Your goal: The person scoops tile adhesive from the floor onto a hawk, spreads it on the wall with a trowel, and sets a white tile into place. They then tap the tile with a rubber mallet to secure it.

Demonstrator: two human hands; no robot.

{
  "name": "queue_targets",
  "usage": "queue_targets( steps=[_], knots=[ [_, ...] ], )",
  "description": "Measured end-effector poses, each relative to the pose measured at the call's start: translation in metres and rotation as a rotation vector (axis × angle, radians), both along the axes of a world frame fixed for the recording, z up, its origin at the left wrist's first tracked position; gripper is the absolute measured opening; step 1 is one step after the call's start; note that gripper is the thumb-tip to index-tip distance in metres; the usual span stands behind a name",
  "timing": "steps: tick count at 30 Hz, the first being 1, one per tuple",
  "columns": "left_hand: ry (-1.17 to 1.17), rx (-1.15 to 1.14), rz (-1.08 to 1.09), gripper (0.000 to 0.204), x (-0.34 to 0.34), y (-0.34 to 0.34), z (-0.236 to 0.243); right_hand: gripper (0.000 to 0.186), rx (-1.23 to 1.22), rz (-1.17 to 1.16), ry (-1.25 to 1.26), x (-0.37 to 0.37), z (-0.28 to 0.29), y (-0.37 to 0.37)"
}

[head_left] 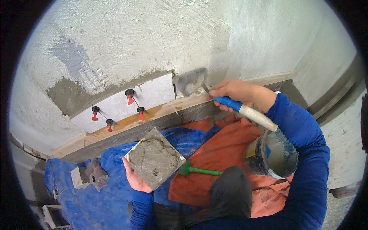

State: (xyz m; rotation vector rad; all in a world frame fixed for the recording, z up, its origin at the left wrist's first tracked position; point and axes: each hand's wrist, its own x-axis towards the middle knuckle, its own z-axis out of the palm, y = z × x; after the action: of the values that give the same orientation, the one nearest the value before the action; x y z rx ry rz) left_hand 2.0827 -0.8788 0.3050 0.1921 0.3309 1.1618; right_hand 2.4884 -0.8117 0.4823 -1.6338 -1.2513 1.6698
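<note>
Head view is showing me the left hand (137, 178) gripping, above the blue sheet (109, 182), a mortar-coated tile (155, 159) I am judging weighty, brittle and soft-topped, best held by its edges, while the right hand (239, 93) is clasping a trowel (232, 103).

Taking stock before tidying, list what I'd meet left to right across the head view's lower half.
Pale block, crumpled grey bundle, mortar-covered tile held by the left hand, green tool, bucket.

Trowel blade (191, 82) blurred; bucket (254, 158) part-hidden
</note>
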Motion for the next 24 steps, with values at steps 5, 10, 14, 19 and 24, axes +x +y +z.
queue_targets(
  steps=[5, 10, 14, 19, 24],
  knots=[
    [0.022, 0.004, -0.022, 0.075, 0.001, 0.003, 0.001, 0.032, 0.032, -0.020, 0.071, -0.005, 0.023, -0.003],
    [-0.036, 0.057, -0.043, 0.070, 0.007, 0.002, 0.002, 0.033, 0.239, -0.106, 0.166, 0.004, -0.004, -0.024],
    [-0.027, 0.113, -0.050, 0.066, 0.008, 0.003, 0.001, 0.028, 0.596, -0.201, -0.081, 0.000, -0.083, -0.051],
    [-0.018, 0.134, -0.052, 0.066, 0.018, 0.006, -0.006, 0.026, 1.216, -0.382, -0.457, -0.026, -0.191, -0.024],
    [0.037, -0.006, 0.025, 0.067, 0.030, -0.002, -0.016, 0.032, 0.967, -0.421, -0.484, -0.032, -0.231, -0.025]
  ],
)
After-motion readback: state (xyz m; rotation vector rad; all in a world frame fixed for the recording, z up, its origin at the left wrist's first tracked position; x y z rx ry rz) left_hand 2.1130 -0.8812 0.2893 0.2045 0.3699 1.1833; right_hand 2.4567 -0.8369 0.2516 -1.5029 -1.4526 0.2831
